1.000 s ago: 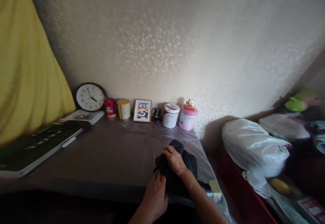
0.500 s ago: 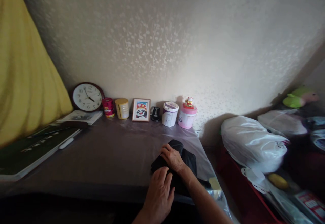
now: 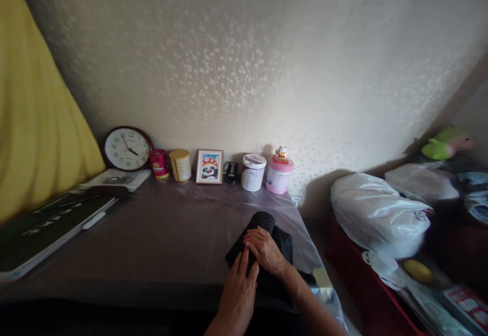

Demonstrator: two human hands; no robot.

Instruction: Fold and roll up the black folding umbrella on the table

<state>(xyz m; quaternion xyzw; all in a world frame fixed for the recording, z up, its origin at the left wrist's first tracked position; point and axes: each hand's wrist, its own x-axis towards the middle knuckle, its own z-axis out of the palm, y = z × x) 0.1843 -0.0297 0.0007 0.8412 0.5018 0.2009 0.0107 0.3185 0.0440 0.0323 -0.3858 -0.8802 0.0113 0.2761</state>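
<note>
A folded black cloth item (image 3: 263, 222) lies near the right front edge of the covered table. My right hand (image 3: 266, 250) rests on top of it, fingers stretched to the left and lying flat. My left hand (image 3: 240, 287) lies just in front and to the left, its fingers extended and pointing away from me, touching the cloth and meeting the fingertips of my right hand. Part of the cloth is hidden under both hands.
Along the wall stand a clock (image 3: 128, 148), a red can (image 3: 159, 164), a yellow can (image 3: 180, 165), a framed panda picture (image 3: 209, 167) and two tubs (image 3: 253, 173). A green book (image 3: 57, 224) lies left. White bags (image 3: 379, 216) fill the right side.
My left hand has reached forward and its fingers have straightened. My right hand has slid slightly toward me and lies flatter. The view has shifted slightly.
</note>
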